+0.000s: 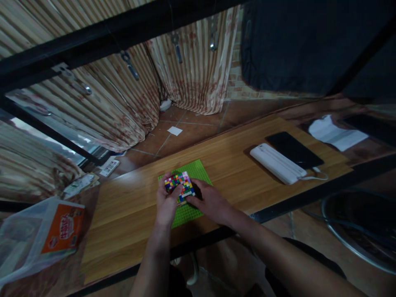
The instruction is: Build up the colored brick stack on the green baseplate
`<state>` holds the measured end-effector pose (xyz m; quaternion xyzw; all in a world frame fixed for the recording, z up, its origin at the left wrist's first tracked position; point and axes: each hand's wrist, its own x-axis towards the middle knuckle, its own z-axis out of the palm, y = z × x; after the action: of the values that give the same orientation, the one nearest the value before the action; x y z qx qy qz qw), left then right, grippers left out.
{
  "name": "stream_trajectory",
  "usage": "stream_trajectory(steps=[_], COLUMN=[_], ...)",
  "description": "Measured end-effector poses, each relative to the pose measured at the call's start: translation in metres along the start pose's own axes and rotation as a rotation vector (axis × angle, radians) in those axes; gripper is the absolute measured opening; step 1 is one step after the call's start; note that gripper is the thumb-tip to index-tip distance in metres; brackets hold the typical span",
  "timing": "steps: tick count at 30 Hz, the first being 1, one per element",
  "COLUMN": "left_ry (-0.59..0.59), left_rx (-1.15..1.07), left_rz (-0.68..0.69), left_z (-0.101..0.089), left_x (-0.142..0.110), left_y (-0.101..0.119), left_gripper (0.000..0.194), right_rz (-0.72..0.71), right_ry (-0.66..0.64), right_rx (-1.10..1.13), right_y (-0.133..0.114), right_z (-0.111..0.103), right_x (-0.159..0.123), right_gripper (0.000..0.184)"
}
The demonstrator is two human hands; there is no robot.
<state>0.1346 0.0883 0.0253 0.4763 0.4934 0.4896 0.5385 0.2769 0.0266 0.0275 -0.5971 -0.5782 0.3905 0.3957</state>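
Observation:
A block of many small coloured building bricks (187,181) is held above a green studded baseplate (198,167) on the wooden table. My left hand (167,200) is closed round its left side, with the thumb lying across the top. At the right side, my right hand (208,200) grips the block's edge between thumb and fingers. The block's top shows mixed white, pink, blue, green, yellow and red bricks. Its underside and the fingertips beneath are hidden.
On the wooden table (123,222), a white power bank (276,163) with a cable lies beside a black phone (293,148). A clear plastic bin (34,235) with an orange label stands at the left. White paper (335,132) lies at the far right. Striped curtains (192,62) hang behind.

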Motion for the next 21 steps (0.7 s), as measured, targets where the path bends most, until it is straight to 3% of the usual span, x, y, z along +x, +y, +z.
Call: stream_trajectory(steps=[9,15,21], left_ry=[0.03,-0.116,-0.106], left_rx=[0.084,0.176,0.165], left_rz=[-0.023,-0.058,-0.115], left_z=[-0.004,-0.01,-0.011], left_x=[-0.006,-0.005,-0.001], left_y=[-0.002,0.007,0.014], left_gripper=[0.071,0.07,0.076], right_rz=[0.019,-0.004,-0.127], right_ry=[-0.147,-0.173,-0.2], right_rx=[-0.147,-0.246,-0.488], right_y=[-0.001,0.006,0.003], right_z=[-0.021,-0.031,-0.028], right_x=[-0.005,-0.011,-0.017], right_gripper=[0.035,0.03,0.024])
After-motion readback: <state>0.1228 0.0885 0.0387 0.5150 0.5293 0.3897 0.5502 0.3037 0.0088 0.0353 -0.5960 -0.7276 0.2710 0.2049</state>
